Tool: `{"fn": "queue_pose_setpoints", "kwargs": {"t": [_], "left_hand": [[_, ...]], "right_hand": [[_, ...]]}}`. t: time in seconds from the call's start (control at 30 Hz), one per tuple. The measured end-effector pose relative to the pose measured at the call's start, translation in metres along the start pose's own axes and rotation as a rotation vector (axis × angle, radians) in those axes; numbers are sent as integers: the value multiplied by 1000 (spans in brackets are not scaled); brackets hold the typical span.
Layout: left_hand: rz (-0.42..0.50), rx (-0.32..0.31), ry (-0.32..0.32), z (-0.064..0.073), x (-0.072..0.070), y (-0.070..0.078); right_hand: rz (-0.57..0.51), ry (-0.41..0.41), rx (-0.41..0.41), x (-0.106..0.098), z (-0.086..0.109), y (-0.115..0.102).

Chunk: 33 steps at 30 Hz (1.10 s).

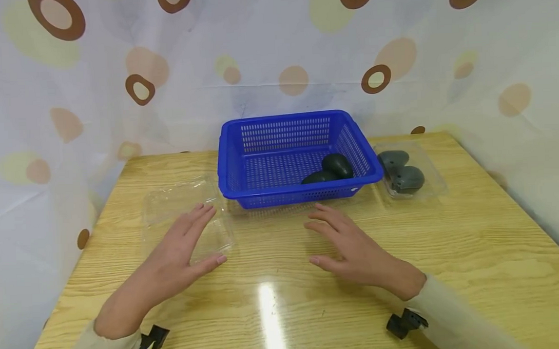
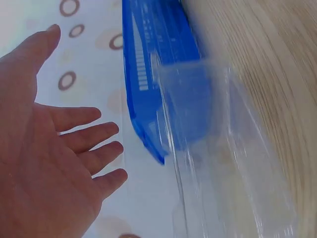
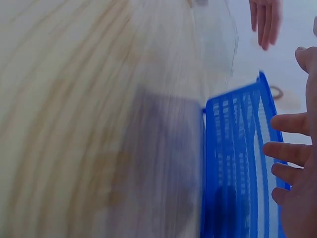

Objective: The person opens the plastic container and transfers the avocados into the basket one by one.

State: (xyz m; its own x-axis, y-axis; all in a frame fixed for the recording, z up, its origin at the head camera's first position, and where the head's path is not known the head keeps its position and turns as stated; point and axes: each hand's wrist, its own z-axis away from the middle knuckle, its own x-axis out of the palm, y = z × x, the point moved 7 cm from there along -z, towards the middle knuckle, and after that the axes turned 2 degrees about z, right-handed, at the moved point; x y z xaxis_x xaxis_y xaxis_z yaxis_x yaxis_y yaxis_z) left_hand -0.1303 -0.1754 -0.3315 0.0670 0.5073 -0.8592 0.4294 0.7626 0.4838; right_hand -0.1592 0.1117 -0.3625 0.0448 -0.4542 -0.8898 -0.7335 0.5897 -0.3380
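My left hand (image 1: pixel 178 257) hovers over the near part of a clear plastic container (image 1: pixel 169 196), fingers apart and holding nothing. To the right, my right hand (image 1: pixel 351 246) is held in the air in front of a blue plastic basket (image 1: pixel 308 197), its fingers loosely spread with nothing in them. Two dark green, egg-shaped avocados (image 1: pixel 337 165) lie in the basket's right front part. In the left wrist view the left palm (image 2: pixel 54 163) faces the clear container. The right wrist view has the right fingers (image 3: pixel 292 151) beside the basket's side, apart from it as far as I can tell.
Right of the basket, a second clear container (image 1: pixel 429 177) holds two more dark avocados (image 1: pixel 407 180). All stand on a wood-grain table (image 1: pixel 486 270). A patterned curtain (image 1: pixel 275 51) hangs behind and along both sides.
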Motion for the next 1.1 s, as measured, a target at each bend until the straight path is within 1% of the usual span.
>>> {"fn": "queue_pose_setpoints", "kwargs": {"t": [0.17,0.33,0.43,0.6,0.67,0.77,0.9,0.97,1.03,1.1], "left_hand": [[-22,109,6,-14,13,20],[-12,191,-26,-29,26,42],[-17,239,-53,-40,34,56],[-43,369,-73,-55,50,81],[-47,412,-81,-59,56,90],[-52,446,-107,-67,66,101],[-53,442,-193,-78,83,114],[-59,451,-229,-83,91,121],[-68,473,-245,-87,97,128],[-78,513,-237,-92,102,135]], "right_hand": [[61,91,29,-19,29,29],[111,166,95,-41,55,53],[126,193,138,-55,69,65],[158,227,181,-74,88,81],[165,239,197,-81,94,88],[166,267,216,-93,100,99],[150,300,238,-107,103,111],[141,305,256,-111,104,117],[140,303,271,-114,104,122],[137,297,288,-116,104,128]]}}
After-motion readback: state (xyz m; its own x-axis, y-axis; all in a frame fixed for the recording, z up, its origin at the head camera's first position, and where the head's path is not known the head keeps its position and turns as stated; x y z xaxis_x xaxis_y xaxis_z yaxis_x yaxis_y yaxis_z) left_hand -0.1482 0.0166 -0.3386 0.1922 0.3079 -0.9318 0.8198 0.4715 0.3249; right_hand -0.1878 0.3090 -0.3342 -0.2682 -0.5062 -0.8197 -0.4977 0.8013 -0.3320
